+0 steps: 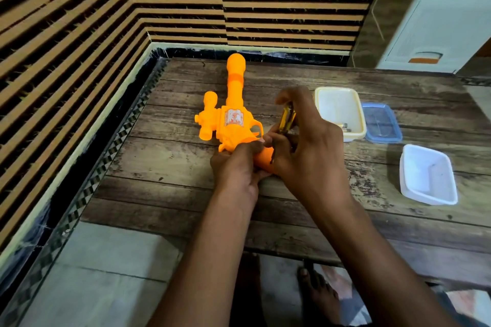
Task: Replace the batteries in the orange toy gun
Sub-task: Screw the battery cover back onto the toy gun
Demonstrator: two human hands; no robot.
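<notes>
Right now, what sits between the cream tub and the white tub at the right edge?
In the head view, the blue lid lies just right of the cream tub, above the white tub; bare wooden table fills the remaining gap.

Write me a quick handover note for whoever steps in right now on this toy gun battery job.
Left hand: grips the handle of the orange toy gun, which lies on the wooden table, barrel pointing away.
Right hand: holds a yellow screwdriver, tip down at the handle.
Cream tub to the right holds batteries; blue lid beside it; white tub nearer.
Done: tool at the handle; whether the cover is off is hidden by the hands.
Left: open the compartment, swap the batteries, close it up.
</notes>
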